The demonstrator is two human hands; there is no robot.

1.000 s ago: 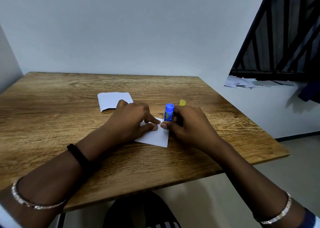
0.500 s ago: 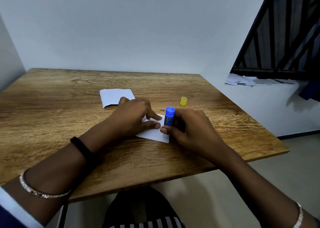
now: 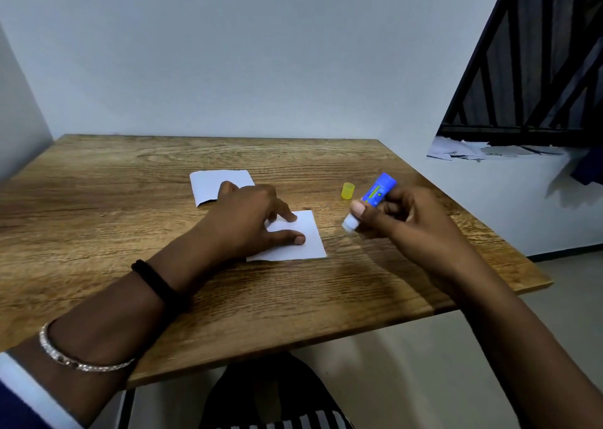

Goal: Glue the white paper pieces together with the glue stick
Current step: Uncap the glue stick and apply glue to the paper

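**Glue stick held beside the paper, left hand pressing the sheet**

At the bottom left of the frame, the left forearm wears a silver bracelet (image 3: 81, 360) and a black band (image 3: 156, 281). In the centre, a white paper piece (image 3: 310, 236) lies flat on the wooden bench (image 3: 98, 232). The left hand (image 3: 248, 223) rests on its left part, with thumb and forefinger stretched out and pressing it. To the right, the right hand (image 3: 408, 223) grips the blue glue stick (image 3: 375, 193). The stick is tilted, with its white end pointing down and left, just beside the paper and not touching it. Behind the stick a small yellow cap (image 3: 347, 190) stands on the bench. Farther back, a second white paper piece (image 3: 212, 183) lies partly hidden by the left hand.
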